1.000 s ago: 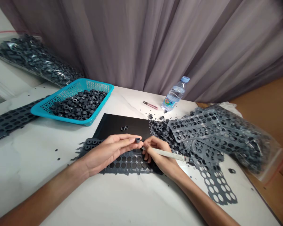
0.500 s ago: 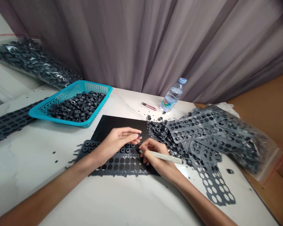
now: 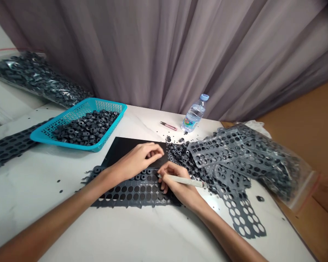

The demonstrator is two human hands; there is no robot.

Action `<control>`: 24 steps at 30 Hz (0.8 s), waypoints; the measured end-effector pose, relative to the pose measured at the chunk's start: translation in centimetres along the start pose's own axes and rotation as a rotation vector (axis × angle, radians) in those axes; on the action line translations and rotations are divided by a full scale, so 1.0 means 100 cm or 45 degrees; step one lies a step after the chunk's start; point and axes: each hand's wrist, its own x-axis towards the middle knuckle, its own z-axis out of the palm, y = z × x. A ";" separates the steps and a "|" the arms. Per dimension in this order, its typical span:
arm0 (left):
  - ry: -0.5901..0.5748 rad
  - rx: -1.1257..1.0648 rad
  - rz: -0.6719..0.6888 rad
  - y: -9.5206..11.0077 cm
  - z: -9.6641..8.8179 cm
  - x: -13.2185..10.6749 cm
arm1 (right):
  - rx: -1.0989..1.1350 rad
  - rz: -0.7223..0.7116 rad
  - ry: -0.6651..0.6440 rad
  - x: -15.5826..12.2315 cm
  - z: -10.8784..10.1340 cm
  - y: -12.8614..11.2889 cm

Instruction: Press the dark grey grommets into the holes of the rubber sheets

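My right hand (image 3: 177,180) grips a pale, pen-like stick (image 3: 190,181), its back end pointing right. The fingertips of that hand rest at the right part of a black rubber sheet (image 3: 120,202) with rows of round holes. Along the sheet's upper rows sit several small black rubber rings (image 3: 143,176); others are covered by my left forearm. Over the sheet's far edge hovers my left hand (image 3: 142,158), its fingers curled in and thumb bent beneath them. Whatever may be inside those fingers is hidden. Under both lies a black board (image 3: 116,151).
A blue basket (image 3: 94,147) of black rings stands back left, beside a stuffed plastic bag (image 3: 41,82). Loose rings (image 3: 182,153), punched sheets (image 3: 215,147) and another bag (image 3: 292,182) crowd the right. Thread snips (image 3: 168,126) and a water bottle (image 3: 193,115) stand behind.
My left fingers have curled inward, and the small black ring seen at their tips is out of sight. My right hand keeps its grip on the stick. The whole view has shifted slightly.
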 end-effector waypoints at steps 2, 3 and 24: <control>-0.063 0.065 -0.058 -0.004 -0.008 -0.025 | 0.039 0.001 0.017 0.003 0.001 -0.002; -0.091 0.081 -0.081 -0.006 -0.010 -0.035 | 0.044 0.000 0.026 0.004 0.002 -0.003; 0.162 0.321 0.182 -0.003 0.007 -0.060 | -0.250 -0.066 0.003 0.007 0.007 -0.001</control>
